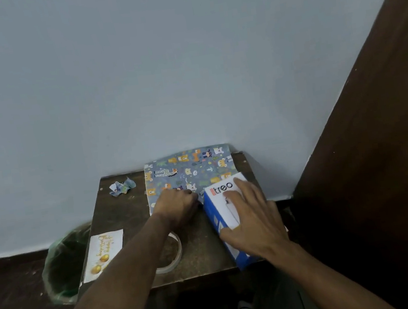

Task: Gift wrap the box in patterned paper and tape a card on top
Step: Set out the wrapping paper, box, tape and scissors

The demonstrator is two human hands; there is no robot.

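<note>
A blue and white box (221, 204) printed "treo" lies at the right side of a small dark wooden table (199, 237). My right hand (253, 217) lies spread on top of the box, thumb at its left side. Blue patterned paper (189, 172) with cartoon animals is spread at the table's far edge, its back curling up against the wall. My left hand (177, 206) rests with curled fingers on the paper's near edge, beside the box. A birthday card (104, 254) with gold balloons lies at the table's left edge.
A roll of clear tape (171, 255) sits on the table partly under my left forearm. A crumpled paper scrap (122, 187) lies at the far left corner. A bin with a green bag (63, 265) stands left of the table. A dark brown panel (383, 154) rises on the right.
</note>
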